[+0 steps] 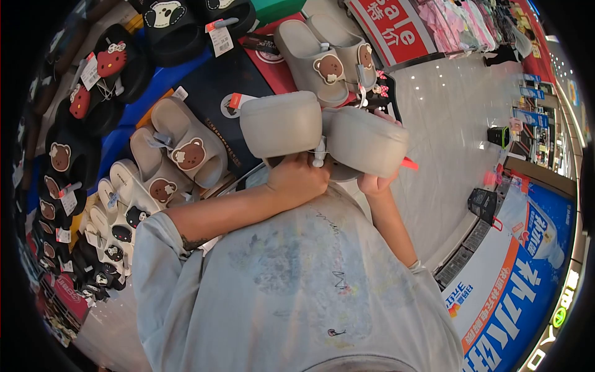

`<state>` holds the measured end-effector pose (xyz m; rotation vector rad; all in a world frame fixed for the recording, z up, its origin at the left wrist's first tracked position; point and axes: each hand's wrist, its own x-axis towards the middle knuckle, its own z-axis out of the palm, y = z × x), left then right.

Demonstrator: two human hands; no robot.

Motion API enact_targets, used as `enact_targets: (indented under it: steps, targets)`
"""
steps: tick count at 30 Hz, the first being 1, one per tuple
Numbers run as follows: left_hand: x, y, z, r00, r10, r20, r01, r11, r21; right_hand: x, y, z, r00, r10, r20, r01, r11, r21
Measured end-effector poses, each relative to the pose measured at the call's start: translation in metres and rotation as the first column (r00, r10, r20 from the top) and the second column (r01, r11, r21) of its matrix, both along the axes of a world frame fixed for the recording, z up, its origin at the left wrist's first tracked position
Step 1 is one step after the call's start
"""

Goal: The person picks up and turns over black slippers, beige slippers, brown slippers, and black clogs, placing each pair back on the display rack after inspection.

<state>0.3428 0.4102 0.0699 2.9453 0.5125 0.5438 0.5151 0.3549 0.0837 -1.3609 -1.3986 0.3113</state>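
A pair of grey slippers (280, 125) is held up before my chest, thick rounded ends facing me. A pale plastic tie (319, 154) sits between the two. Under the left slipper, my left hand (302, 181) is closed with its fingers curled against it; the fingertips are partly hidden. My right hand (379, 181) grips the right slipper (367, 141), with fingers showing past its far edge. An orange-and-white tag (242, 100) sticks out by the left slipper, and a red tag end (409, 163) shows at the right.
Bear-face slippers (186, 146) lie on the display at left, with another grey pair (316, 62) behind. Black slippers (114, 68) and cream slippers (118, 192) line the left side. A red sale sign (393, 31) stands at the back. Blue signboard (527, 273) and tiled floor (440, 136) are at right.
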Motion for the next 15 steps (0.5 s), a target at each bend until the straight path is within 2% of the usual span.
enact_targets:
  steps: [1, 3, 6, 8, 9, 11, 13, 15]
  targets:
    - [0.0, -0.001, 0.0, 1.0, -0.003, -0.003, 0.003, 1.0, -0.003, -0.001, 0.0, -0.001, 0.996, -0.008, 0.094, 0.003, 0.998, 0.056]
    - [0.0, -0.003, 0.001, 0.998, 0.034, 0.047, -0.035, 0.999, 0.004, -0.003, -0.003, -0.003, 0.997, -0.029, 0.075, 0.024, 0.997, 0.076]
    - [-0.002, -0.007, 0.0, 0.999, -0.001, 0.038, 0.004, 0.998, -0.069, 0.0, -0.009, -0.006, 0.991, -0.032, 0.126, 0.035, 0.999, -0.014]
    - [-0.003, -0.006, 0.0, 1.0, -0.011, -0.016, 0.009, 0.996, -0.09, 0.002, -0.013, -0.012, 1.0, 0.005, -0.001, -0.005, 0.999, -0.046]
    - [-0.003, -0.007, -0.001, 0.997, -0.023, -0.071, 0.015, 0.993, -0.113, 0.001, -0.012, -0.011, 1.0, 0.012, -0.004, -0.013, 0.999, -0.053]
    - [0.001, -0.007, -0.004, 0.998, 0.002, -0.061, -0.009, 0.993, -0.118, -0.002, -0.003, -0.003, 0.993, -0.008, -0.116, -0.007, 0.992, -0.13]
    - [0.005, -0.006, -0.006, 0.999, 0.005, -0.052, -0.02, 0.96, -0.278, -0.005, 0.008, 0.002, 0.992, 0.019, -0.129, -0.034, 0.993, -0.117]
    - [0.008, -0.003, -0.01, 0.998, 0.015, -0.054, -0.027, 0.976, -0.216, -0.004, 0.009, -0.002, 0.992, -0.057, -0.109, 0.04, 0.988, -0.148]
